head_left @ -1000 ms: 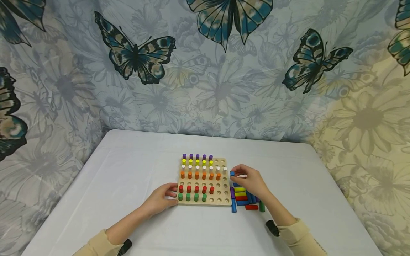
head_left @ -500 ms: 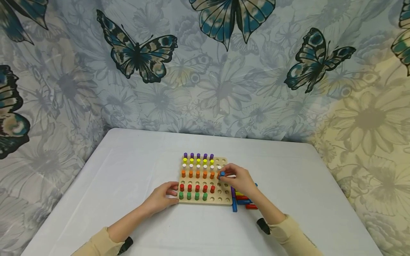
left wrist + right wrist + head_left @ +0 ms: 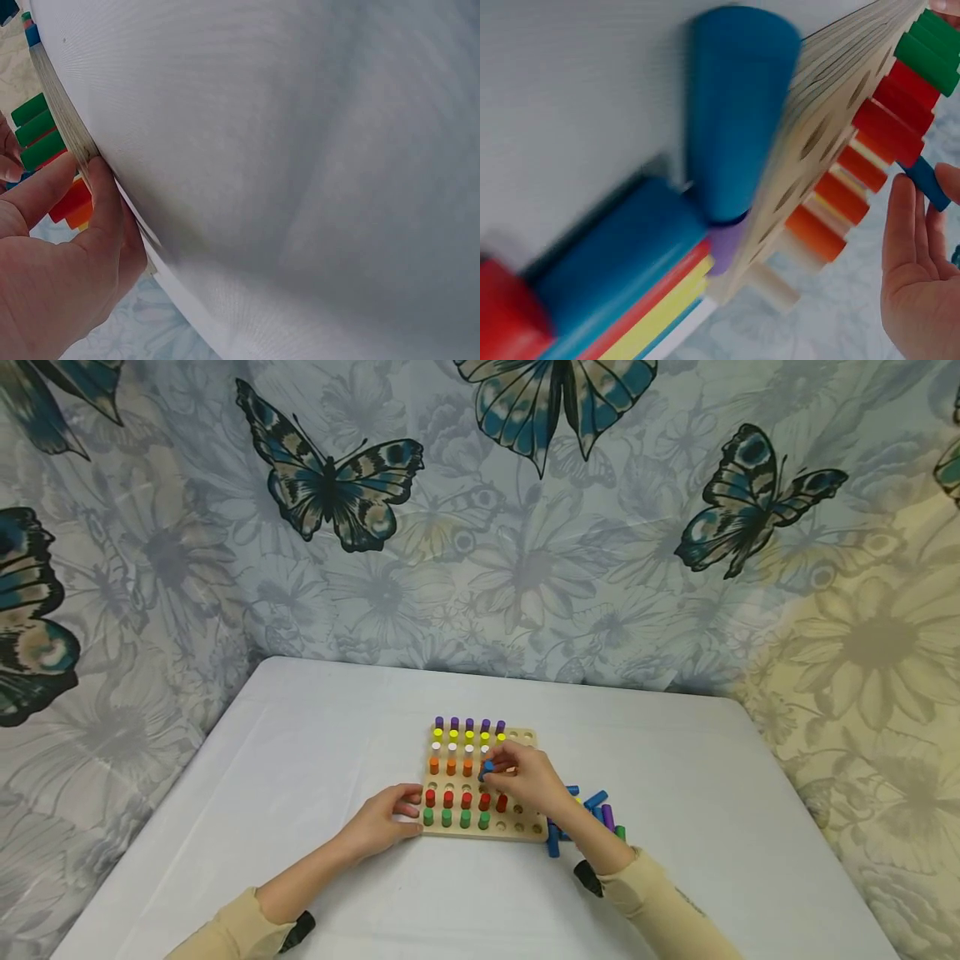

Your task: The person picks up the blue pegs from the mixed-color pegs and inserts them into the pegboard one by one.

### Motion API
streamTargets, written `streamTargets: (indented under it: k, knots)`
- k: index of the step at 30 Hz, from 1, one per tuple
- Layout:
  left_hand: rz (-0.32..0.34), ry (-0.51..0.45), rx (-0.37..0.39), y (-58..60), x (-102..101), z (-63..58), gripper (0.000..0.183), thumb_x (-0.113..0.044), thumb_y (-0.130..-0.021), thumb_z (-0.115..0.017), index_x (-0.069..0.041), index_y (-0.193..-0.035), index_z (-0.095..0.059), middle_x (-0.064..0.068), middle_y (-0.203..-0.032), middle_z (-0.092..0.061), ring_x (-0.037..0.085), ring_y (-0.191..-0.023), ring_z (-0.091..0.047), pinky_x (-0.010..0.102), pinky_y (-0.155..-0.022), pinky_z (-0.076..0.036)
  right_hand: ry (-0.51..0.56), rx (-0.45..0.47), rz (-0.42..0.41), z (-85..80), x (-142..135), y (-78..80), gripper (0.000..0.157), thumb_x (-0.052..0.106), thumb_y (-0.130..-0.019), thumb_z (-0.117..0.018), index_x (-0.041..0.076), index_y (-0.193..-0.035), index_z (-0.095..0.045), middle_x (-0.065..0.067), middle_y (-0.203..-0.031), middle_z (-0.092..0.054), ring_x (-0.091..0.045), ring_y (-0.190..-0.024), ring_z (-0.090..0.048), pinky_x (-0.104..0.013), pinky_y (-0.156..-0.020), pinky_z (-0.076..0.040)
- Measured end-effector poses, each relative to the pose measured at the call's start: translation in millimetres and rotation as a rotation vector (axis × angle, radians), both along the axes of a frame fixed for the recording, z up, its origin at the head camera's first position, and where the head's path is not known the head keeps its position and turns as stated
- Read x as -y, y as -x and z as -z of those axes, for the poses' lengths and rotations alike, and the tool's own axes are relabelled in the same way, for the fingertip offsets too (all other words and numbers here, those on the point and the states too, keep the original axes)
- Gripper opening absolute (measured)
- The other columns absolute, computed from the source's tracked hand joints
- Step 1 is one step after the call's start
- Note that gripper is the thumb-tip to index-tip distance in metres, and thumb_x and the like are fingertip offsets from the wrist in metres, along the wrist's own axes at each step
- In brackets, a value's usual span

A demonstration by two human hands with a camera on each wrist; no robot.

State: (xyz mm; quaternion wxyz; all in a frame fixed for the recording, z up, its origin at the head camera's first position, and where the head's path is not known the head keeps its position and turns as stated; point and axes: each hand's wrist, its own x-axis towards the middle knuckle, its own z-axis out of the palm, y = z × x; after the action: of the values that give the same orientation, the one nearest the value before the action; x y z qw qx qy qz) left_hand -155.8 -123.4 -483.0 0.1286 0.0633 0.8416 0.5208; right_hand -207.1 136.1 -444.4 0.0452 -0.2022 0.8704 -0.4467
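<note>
A wooden pegboard (image 3: 487,836) lies on the white table with rows of purple, yellow, white, orange, red and green pegs standing in it. My left hand (image 3: 381,822) holds the board's left edge, its thumb near the front corner; the left wrist view shows fingertips against the wooden side. Over the board, my right hand (image 3: 528,777) pinches a blue peg (image 3: 928,184) between thumb and fingers, tilted above the row of holes between the orange pegs (image 3: 451,767) and the red pegs (image 3: 447,799). Whether its lower end touches a hole is hidden.
Loose pegs lie right of the board, partly behind the right forearm: a blue one (image 3: 596,799), a purple one (image 3: 607,817) and a green one (image 3: 620,832) among them. Close to the right wrist camera is another blue peg (image 3: 739,112). A patterned butterfly cloth hangs behind the table.
My right hand has carried the blue peg leftward from beside the board's right edge to over its middle. The left hand keeps its place at the board's left edge.
</note>
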Motion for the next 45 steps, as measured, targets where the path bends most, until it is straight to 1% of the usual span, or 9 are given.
streamTargets:
  k: [6, 13, 18, 21, 26, 30, 36, 42, 45]
  knots:
    - [0.0, -0.003, -0.002, 0.2, -0.6, -1.6, 0.057, 0.002, -0.079, -0.076, 0.003, -0.132, -0.054, 0.006, -0.115, -0.061, 0.018, -0.098, -0.059, 0.034, -0.085, -0.048, 0.003, -0.01, -0.063, 1.7, 16.8, 5.6, 0.02, 0.008, -0.087, -0.073, 0.006, -0.106, -0.066, -0.003, -0.099, -0.069, -0.019, -0.092, -0.066, -0.03, -0.078, -0.054]
    - [0.016, -0.005, -0.014, -0.5, 1.3, -2.4, 0.057, 0.001, -0.079, -0.076, 0.004, -0.132, -0.053, 0.006, -0.115, -0.061, 0.018, -0.098, -0.059, 0.03, -0.083, -0.048, -0.034, 0.04, -0.09, 0.7, 36.7, 5.7, 0.02, 0.009, -0.087, -0.072, 0.008, -0.106, -0.066, 0.0, -0.099, -0.069, -0.017, -0.092, -0.066, -0.029, -0.079, -0.054]
    - [0.022, -0.006, -0.015, -0.3, 2.4, -2.9, 0.058, 0.0, -0.08, -0.076, 0.004, -0.132, -0.053, 0.007, -0.116, -0.061, 0.018, -0.098, -0.059, 0.03, -0.083, -0.048, -0.054, 0.037, -0.125, 1.9, 47.7, 5.7, 0.018, 0.009, -0.088, -0.072, 0.007, -0.105, -0.065, -0.001, -0.099, -0.068, -0.017, -0.093, -0.066, -0.03, -0.081, -0.053]
    - [0.023, -0.006, -0.015, -0.3, 2.3, -3.8, 0.057, -0.001, -0.08, -0.076, 0.003, -0.132, -0.053, 0.007, -0.116, -0.061, 0.019, -0.099, -0.06, 0.029, -0.083, -0.048, -0.075, 0.027, -0.135, 4.8, 53.0, 6.9, 0.018, 0.009, -0.088, -0.072, 0.008, -0.105, -0.065, -0.001, -0.098, -0.069, -0.015, -0.091, -0.065, -0.028, -0.08, -0.053]
    - [0.022, -0.016, -0.01, -1.2, 2.8, -4.6, 0.058, -0.001, -0.079, -0.077, 0.004, -0.132, -0.053, 0.008, -0.116, -0.061, 0.02, -0.1, -0.06, 0.03, -0.082, -0.049, -0.098, 0.003, -0.144, 8.0, 59.6, 8.6, 0.018, 0.008, -0.088, -0.072, 0.008, -0.105, -0.065, -0.002, -0.097, -0.069, -0.013, -0.088, -0.065, -0.025, -0.079, -0.053]
    - [0.016, -0.018, -0.009, -1.6, 3.6, -4.0, 0.058, 0.0, -0.079, -0.077, 0.004, -0.132, -0.053, 0.008, -0.116, -0.061, 0.02, -0.1, -0.06, 0.031, -0.082, -0.049, -0.095, -0.009, -0.169, 8.6, 63.7, 9.6, 0.017, 0.007, -0.088, -0.071, 0.008, -0.104, -0.065, -0.002, -0.097, -0.069, -0.014, -0.09, -0.066, -0.025, -0.079, -0.053]
    - [0.018, -0.01, -0.017, -0.9, 3.4, -3.7, 0.057, -0.001, -0.08, -0.077, 0.003, -0.132, -0.053, 0.008, -0.116, -0.061, 0.02, -0.1, -0.06, 0.029, -0.081, -0.049, -0.099, 0.006, -0.194, 9.9, 68.5, 11.3, 0.015, 0.006, -0.089, -0.071, 0.009, -0.103, -0.065, 0.0, -0.097, -0.067, -0.012, -0.089, -0.064, -0.025, -0.08, -0.052]
    - [0.015, -0.028, -0.013, -2.2, 3.3, -4.2, 0.058, 0.0, -0.079, -0.077, 0.005, -0.132, -0.053, 0.009, -0.116, -0.061, 0.021, -0.1, -0.061, 0.03, -0.081, -0.049, -0.12, -0.007, -0.191, 10.3, 72.1, 10.5, 0.016, 0.006, -0.089, -0.071, 0.009, -0.103, -0.065, -0.006, -0.099, -0.069, -0.013, -0.089, -0.065, -0.025, -0.08, -0.052]
    - [0.016, -0.03, -0.013, -2.4, 3.3, -4.8, 0.059, -0.001, -0.079, -0.077, 0.004, -0.132, -0.053, 0.008, -0.116, -0.061, 0.021, -0.1, -0.06, 0.03, -0.081, -0.049, -0.122, -0.015, -0.19, 10.0, 72.6, 10.3, 0.016, 0.006, -0.089, -0.071, 0.009, -0.103, -0.065, -0.005, -0.099, -0.069, -0.013, -0.089, -0.065, -0.024, -0.08, -0.052]
